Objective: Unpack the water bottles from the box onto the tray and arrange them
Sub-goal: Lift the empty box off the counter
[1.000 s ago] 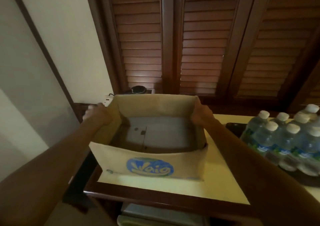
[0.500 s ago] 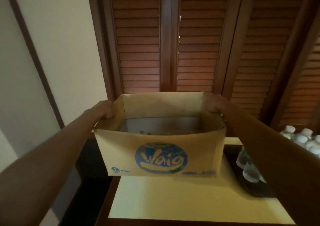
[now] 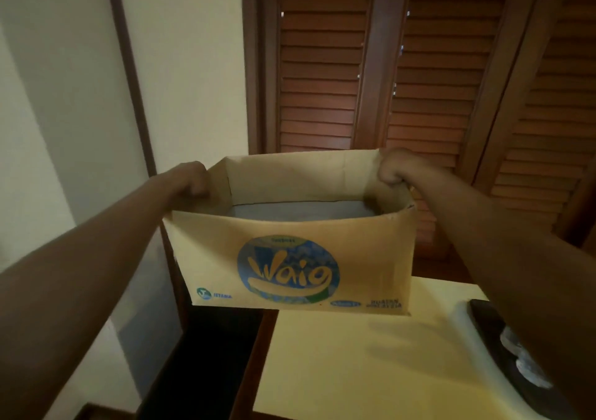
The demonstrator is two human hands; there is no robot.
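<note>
1. Change since the earlier frames: the tan cardboard box with a round blue logo [image 3: 293,258] has risen from the pale yellow table [image 3: 354,371] and now hangs in the air over the table's left edge; the clear white-capped water bottles on the right have nearly left the view.
2. Left hand [image 3: 190,179]: curled over the upper rim of the box's left end wall, gripping the cardboard.
3. Box: held level, open top up, logo face toward the camera. Its long axis runs left to right, from one hand to the other. The little of its grey floor that shows carries no bottle; the near part of the floor is hidden by the front wall.
4. Right hand [image 3: 395,170]: fingers clenched over the rim at the far right corner, holding the wall.
5. Dark tray [image 3: 483,319]: lies on the table at far right, largely behind the right forearm; clear plastic of a few water bottles [image 3: 529,374] shows on it.
6. Step in hand, as judged: carrying the apparently emptied box off the table. Keep both grips even so the thin walls do not buckle, swing the box leftward, away from the bottles, and hold the right forearm high so it passes over their caps.
</note>
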